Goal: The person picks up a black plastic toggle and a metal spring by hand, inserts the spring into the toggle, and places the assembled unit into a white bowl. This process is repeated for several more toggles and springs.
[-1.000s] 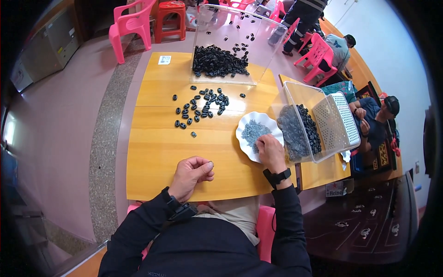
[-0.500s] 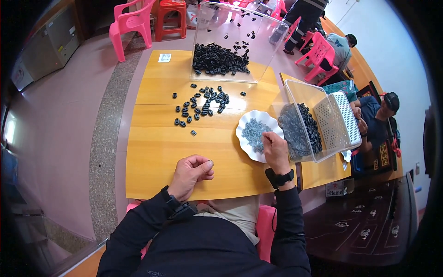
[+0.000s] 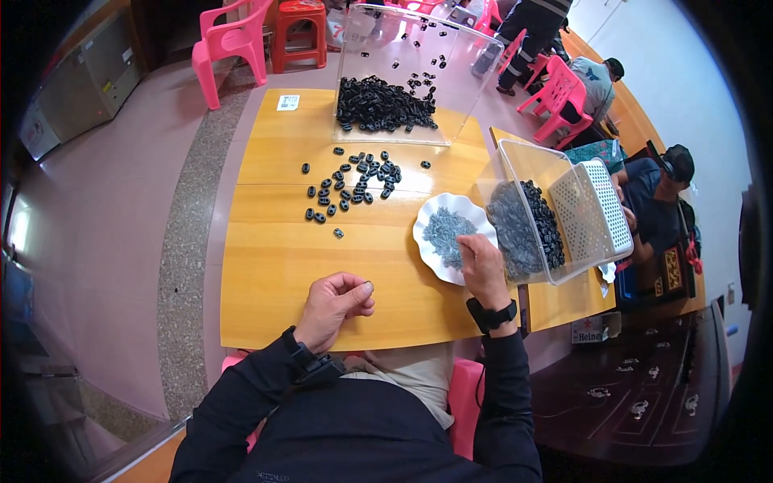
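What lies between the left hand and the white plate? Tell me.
Only bare wooden table separates the left hand from the white plate, seen in the head view.
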